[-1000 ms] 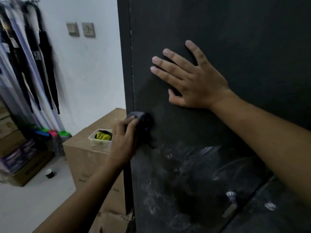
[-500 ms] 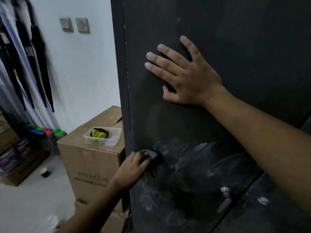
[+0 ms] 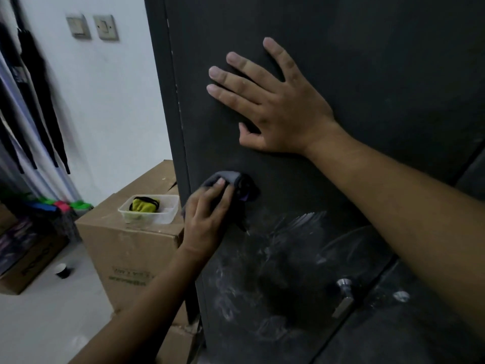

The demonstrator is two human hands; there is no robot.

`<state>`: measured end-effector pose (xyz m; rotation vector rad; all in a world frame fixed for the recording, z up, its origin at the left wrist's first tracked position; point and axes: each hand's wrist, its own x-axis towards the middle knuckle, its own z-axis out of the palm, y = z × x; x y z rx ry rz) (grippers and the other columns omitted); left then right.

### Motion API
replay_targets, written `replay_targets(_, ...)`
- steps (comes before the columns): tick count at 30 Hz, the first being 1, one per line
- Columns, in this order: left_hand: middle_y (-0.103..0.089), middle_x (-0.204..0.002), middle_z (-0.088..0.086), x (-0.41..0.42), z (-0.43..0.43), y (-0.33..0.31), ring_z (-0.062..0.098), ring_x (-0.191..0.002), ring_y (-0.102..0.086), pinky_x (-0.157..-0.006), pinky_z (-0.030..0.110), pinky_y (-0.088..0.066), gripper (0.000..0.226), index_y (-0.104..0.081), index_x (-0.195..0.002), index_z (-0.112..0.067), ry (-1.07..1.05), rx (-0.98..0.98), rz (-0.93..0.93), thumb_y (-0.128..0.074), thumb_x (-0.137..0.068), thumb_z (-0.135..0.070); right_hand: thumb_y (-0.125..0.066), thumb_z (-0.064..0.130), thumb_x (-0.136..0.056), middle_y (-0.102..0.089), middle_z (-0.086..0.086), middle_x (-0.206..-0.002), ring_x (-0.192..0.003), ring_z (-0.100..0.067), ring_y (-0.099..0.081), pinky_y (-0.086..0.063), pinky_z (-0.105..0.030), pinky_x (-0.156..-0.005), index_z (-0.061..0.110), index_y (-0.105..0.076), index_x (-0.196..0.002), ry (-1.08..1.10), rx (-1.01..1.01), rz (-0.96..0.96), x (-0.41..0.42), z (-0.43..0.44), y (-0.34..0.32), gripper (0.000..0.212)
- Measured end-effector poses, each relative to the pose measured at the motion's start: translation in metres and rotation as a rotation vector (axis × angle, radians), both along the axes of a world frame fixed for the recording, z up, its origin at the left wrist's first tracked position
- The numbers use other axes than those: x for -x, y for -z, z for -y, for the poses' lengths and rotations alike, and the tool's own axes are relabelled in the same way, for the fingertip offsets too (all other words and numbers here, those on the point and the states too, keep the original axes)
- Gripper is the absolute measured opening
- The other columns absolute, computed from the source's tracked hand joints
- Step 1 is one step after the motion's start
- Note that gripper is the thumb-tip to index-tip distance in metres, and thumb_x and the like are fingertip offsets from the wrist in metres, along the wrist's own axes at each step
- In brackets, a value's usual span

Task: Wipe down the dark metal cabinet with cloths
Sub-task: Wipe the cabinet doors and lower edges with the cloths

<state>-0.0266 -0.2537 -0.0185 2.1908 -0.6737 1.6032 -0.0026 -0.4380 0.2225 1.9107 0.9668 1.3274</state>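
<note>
Hands: right hand (image 3: 273, 106) lies flat with fingers spread on the dark metal cabinet (image 3: 380, 53), bracing it. The left hand (image 3: 207, 216), lower down, grips a bunched grey cloth (image 3: 223, 177) and presses it against the same door face, near its left edge.
Wiping stroke: judging by the marks, the job is mid-course. The cloth sits at the upper fringe of the dirty area, and plenty of residue is left below it.
Next pass: the stroke likely needs to run down and to the right through the streaks, with firm pressure and overlapping passes. The flat hand can stay put to steady the door.
Cabinet door: tall, matt, near-black, filling the right of the view. Its upper part around the braced hand looks even and dull.
Smeared patch (image 3: 288, 237): whitish, chalky swirls and streaks across the lower door, from below the cloth down towards the handle.
Door handle (image 3: 343, 298): small, silvery, set low on the door. It would need working around.
Spare cloth (image 3: 144, 204): yellow, in a clear plastic tub (image 3: 168, 215) on a cardboard box (image 3: 131, 253) beside the cabinet.
</note>
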Motion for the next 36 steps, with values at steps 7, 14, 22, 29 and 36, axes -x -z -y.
replay_targets(7, -0.049, -0.136, 0.009, 0.003, -0.011, 0.083, 0.029, -0.110, -0.056, -0.095, 0.047, -0.048, 0.031, -0.054, -0.135, -0.012, 0.190, -0.619, -0.077, -0.042, -0.106, -0.016, -0.031, 0.041, -0.098, -0.026, -0.004, -0.164, -0.150, -0.028, -0.025, -0.011, -0.061, -0.117, 0.019, -0.027, -0.157, -0.007, -0.007, 0.004, -0.002, 0.000, 0.001, 0.063)
replay_targets(14, -0.050, -0.135, 0.012, 0.000, -0.019, 0.021, 0.035, -0.110, -0.055, -0.090, 0.047, -0.047, 0.037, -0.055, -0.134, -0.013, 0.119, -0.443, 0.023, -0.059, -0.098, -0.017, -0.031, 0.039, -0.097, -0.027, -0.003, -0.164, -0.151, -0.028, -0.024, -0.013, -0.061, -0.117, 0.020, -0.028, -0.157, -0.004, -0.035, -0.013, 0.000, -0.001, 0.002, 0.062)
replay_targets(22, -0.049, -0.126, 0.014, -0.008, 0.022, 0.009, 0.032, -0.103, -0.046, -0.088, 0.039, -0.045, 0.032, -0.059, -0.123, -0.009, 0.043, -0.167, 0.126, -0.069, -0.093, -0.013, -0.031, 0.037, -0.097, -0.026, -0.004, -0.164, -0.151, -0.028, -0.023, -0.013, -0.061, -0.117, 0.019, -0.027, -0.157, 0.001, -0.042, -0.034, 0.000, -0.002, 0.003, 0.063)
replay_targets(29, -0.051, -0.105, 0.007, 0.001, 0.006, 0.049, 0.026, -0.080, -0.047, -0.064, 0.040, -0.048, 0.033, -0.055, -0.122, -0.005, 0.208, -0.357, 0.033, -0.065, -0.092, -0.015, -0.032, 0.038, -0.097, -0.029, -0.004, -0.163, -0.150, -0.028, -0.026, -0.016, -0.062, -0.117, 0.020, -0.030, -0.156, -0.011, -0.057, -0.023, -0.002, -0.001, 0.004, 0.062)
replay_targets(36, -0.051, -0.120, 0.006, 0.010, -0.015, 0.033, 0.028, -0.088, -0.048, -0.074, 0.037, -0.041, 0.037, -0.052, -0.132, -0.013, 0.159, -0.528, -0.059, -0.054, -0.096, -0.017, -0.037, 0.038, -0.093, -0.034, -0.003, -0.161, -0.149, -0.027, -0.029, -0.018, -0.061, -0.118, 0.020, -0.038, -0.153, -0.057, -0.063, -0.062, 0.002, 0.001, 0.002, 0.062)
